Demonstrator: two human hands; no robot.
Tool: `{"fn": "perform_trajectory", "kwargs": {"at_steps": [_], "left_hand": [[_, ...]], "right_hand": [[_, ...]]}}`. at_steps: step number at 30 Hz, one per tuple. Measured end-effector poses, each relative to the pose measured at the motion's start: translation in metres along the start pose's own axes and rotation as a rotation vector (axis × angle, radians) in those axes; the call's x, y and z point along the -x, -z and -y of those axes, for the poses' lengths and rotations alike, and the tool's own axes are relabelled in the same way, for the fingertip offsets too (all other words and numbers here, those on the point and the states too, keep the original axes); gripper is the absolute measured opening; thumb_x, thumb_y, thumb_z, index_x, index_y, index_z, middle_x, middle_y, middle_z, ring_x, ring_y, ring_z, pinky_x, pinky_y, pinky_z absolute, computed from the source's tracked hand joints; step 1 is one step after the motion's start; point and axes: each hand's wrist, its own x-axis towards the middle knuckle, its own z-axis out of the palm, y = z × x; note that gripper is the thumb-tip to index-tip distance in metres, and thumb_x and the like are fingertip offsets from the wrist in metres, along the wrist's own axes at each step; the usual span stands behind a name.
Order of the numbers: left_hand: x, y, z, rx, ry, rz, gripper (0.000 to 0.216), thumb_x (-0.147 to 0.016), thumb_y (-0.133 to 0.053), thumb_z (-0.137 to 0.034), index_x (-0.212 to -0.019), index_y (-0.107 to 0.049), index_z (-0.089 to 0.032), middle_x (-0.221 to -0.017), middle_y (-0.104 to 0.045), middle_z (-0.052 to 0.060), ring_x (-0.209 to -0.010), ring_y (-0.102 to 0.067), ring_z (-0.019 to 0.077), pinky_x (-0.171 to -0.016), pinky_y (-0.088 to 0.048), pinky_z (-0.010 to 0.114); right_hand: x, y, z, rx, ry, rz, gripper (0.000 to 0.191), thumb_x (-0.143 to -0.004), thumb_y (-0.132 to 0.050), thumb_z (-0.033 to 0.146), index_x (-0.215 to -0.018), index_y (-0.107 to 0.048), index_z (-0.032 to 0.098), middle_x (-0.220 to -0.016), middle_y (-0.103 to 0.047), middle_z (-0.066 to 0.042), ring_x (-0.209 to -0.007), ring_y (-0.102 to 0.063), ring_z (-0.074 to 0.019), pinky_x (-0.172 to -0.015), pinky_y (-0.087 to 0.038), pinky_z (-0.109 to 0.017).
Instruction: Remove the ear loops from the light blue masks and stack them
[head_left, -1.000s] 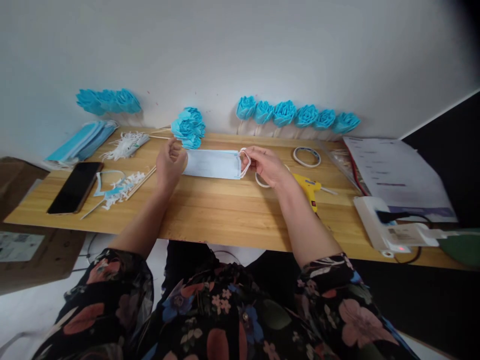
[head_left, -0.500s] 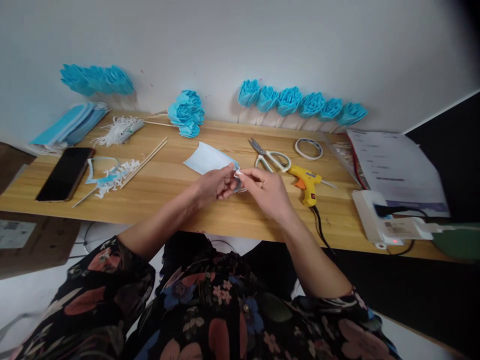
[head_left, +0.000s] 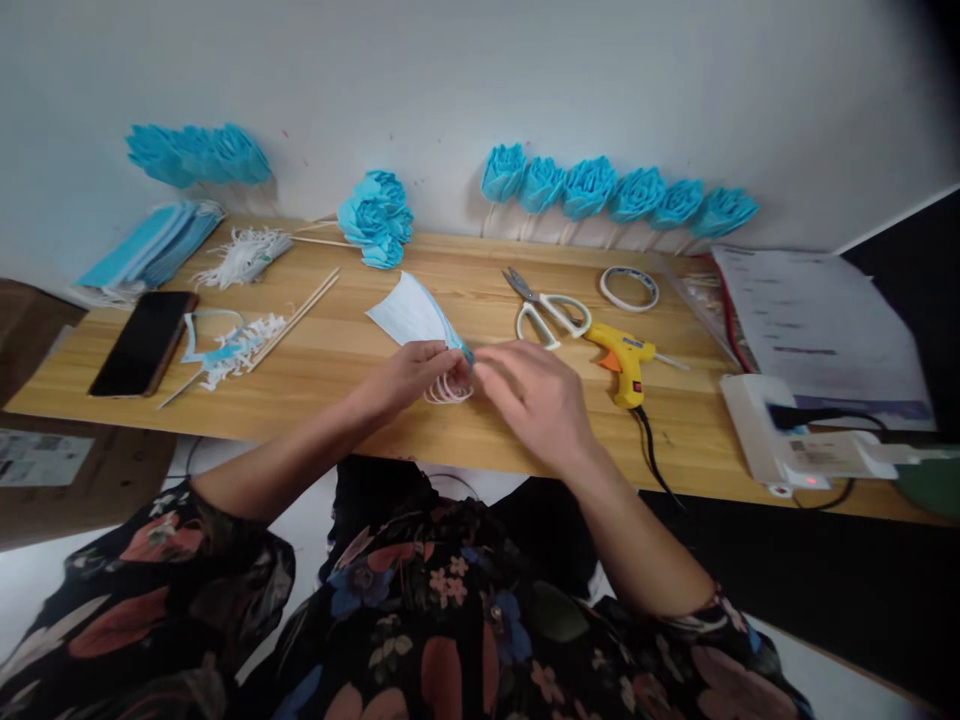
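Observation:
A pale blue-and-white face mask [head_left: 412, 310] fans out above the table, its near end gathered between my two hands. My left hand [head_left: 409, 375] is closed around that gathered end. White elastic loops [head_left: 448, 393] hang below its fingers. On the other side, my right hand [head_left: 536, 400] has its thumb and fingers pinched at the mask's bluish tip. The fingertips partly cover what they grip. Beyond my right hand lie scissors [head_left: 551, 310] with white handles and a yellow hot glue gun [head_left: 626, 362].
Blue flowers on sticks [head_left: 589, 188] lean along the wall; more flowers [head_left: 376, 220] lie mid-table. Leftward are stacked masks [head_left: 150, 250], cut white strips [head_left: 244, 255], wooden sticks [head_left: 296, 318] and a phone [head_left: 142, 343]. Rightward are tape [head_left: 628, 288], papers [head_left: 825, 340] and a power strip [head_left: 761, 425].
My left hand has turned slightly and moved left, and the loops now show beneath it. The right hand has shifted a little right. The mask's far edge is more tilted.

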Motion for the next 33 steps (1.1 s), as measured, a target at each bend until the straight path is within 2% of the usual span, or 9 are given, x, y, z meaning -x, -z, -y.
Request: {"fn": "perform_trajectory", "kwargs": {"at_steps": [3, 5, 9, 11, 14, 19, 24, 29, 33], "left_hand": [[0.004, 0.000, -0.004, -0.659, -0.047, 0.081, 0.034, -0.100, -0.048, -0.032, -0.074, -0.063, -0.016, -0.074, -0.070, 0.007, -0.069, -0.061, 0.0166, -0.069, -0.044, 0.029], [0.008, -0.005, -0.006, -1.040, -0.065, 0.109, 0.034, -0.102, -0.047, -0.033, -0.081, -0.067, -0.015, -0.081, -0.073, 0.012, -0.072, -0.065, 0.0212, -0.066, -0.041, 0.031], [0.015, -0.018, -0.012, -1.375, -0.081, 0.195, 0.037, -0.106, -0.042, -0.031, -0.098, -0.073, -0.013, -0.092, -0.077, 0.016, -0.082, -0.071, 0.0257, -0.067, -0.042, 0.031], [0.017, -0.020, -0.013, -1.428, -0.066, 0.227, 0.038, -0.107, -0.042, -0.030, -0.100, -0.074, -0.013, -0.093, -0.078, 0.016, -0.082, -0.072, 0.0255, -0.067, -0.043, 0.031], [0.017, -0.013, -0.008, -1.425, -0.077, 0.200, 0.039, -0.107, -0.042, -0.033, -0.096, -0.075, -0.014, -0.088, -0.077, 0.015, -0.079, -0.072, 0.0251, -0.067, -0.044, 0.032], [0.019, 0.018, 0.008, -1.186, -0.267, -0.099, 0.037, -0.107, -0.045, -0.031, -0.085, -0.070, -0.016, -0.079, -0.074, 0.008, -0.073, -0.068, 0.0200, -0.067, -0.046, 0.029], [0.018, 0.029, 0.017, -0.895, -0.516, -0.384, 0.032, -0.107, -0.046, -0.028, -0.095, -0.072, -0.014, -0.100, -0.076, 0.013, -0.091, -0.071, 0.0229, -0.079, -0.053, 0.032], [0.009, 0.034, 0.030, -0.993, -0.602, -0.384, 0.036, -0.107, -0.041, -0.025, -0.092, -0.071, -0.014, -0.092, -0.077, 0.012, -0.093, -0.073, 0.0244, -0.090, -0.055, 0.038], [0.008, 0.046, 0.029, -1.197, -0.493, -0.333, 0.033, -0.105, -0.039, -0.019, -0.099, -0.072, -0.014, -0.089, -0.078, 0.011, -0.083, -0.072, 0.0232, -0.082, -0.052, 0.036]], "right_hand": [[-0.022, 0.004, -0.019, -0.266, -0.288, 0.104, 0.044, -0.102, -0.054, 0.050, -0.128, -0.072, 0.019, -0.116, -0.079, -0.013, -0.099, -0.077, -0.0271, -0.079, -0.063, -0.042], [-0.037, -0.004, -0.033, -0.362, -0.444, 0.227, 0.068, -0.099, -0.056, 0.060, -0.151, -0.054, 0.016, -0.110, -0.080, -0.015, -0.089, -0.078, -0.0292, -0.067, -0.063, -0.043], [-0.061, -0.025, -0.045, -0.340, -0.507, 0.396, 0.099, -0.092, -0.063, 0.067, -0.166, -0.027, 0.011, -0.080, -0.077, -0.009, -0.062, -0.074, -0.0288, -0.065, -0.061, -0.047], [-0.070, -0.033, -0.046, -0.244, -0.500, 0.407, 0.094, -0.090, -0.070, 0.056, -0.163, -0.033, 0.011, -0.076, -0.075, -0.008, -0.055, -0.071, -0.0273, -0.069, -0.060, -0.048], [-0.081, -0.040, -0.050, -0.184, -0.475, 0.365, 0.060, -0.081, -0.070, 0.026, -0.139, -0.060, 0.014, -0.078, -0.074, -0.006, -0.058, -0.068, -0.0248, -0.069, -0.058, -0.043], [-0.090, -0.040, -0.058, -0.755, -0.500, 0.053, 0.023, -0.077, -0.064, 0.024, -0.099, -0.065, 0.022, -0.076, -0.070, 0.002, -0.072, -0.069, -0.0193, -0.069, -0.058, -0.033], [-0.086, -0.035, -0.051, -1.147, -0.407, -0.072, 0.034, -0.073, -0.083, 0.043, -0.095, -0.064, 0.025, -0.091, -0.078, 0.001, -0.091, -0.074, -0.0207, -0.085, -0.063, -0.037], [-0.078, -0.036, -0.054, -1.274, -0.452, -0.111, 0.034, -0.069, -0.089, 0.038, -0.092, -0.067, 0.026, -0.091, -0.079, 0.003, -0.090, -0.075, -0.0188, -0.090, -0.065, -0.037], [-0.076, -0.041, -0.061, -1.302, -0.521, -0.106, 0.027, -0.074, -0.084, 0.028, -0.094, -0.065, 0.026, -0.095, -0.080, 0.003, -0.090, -0.075, -0.0182, -0.095, -0.065, -0.040]]}}
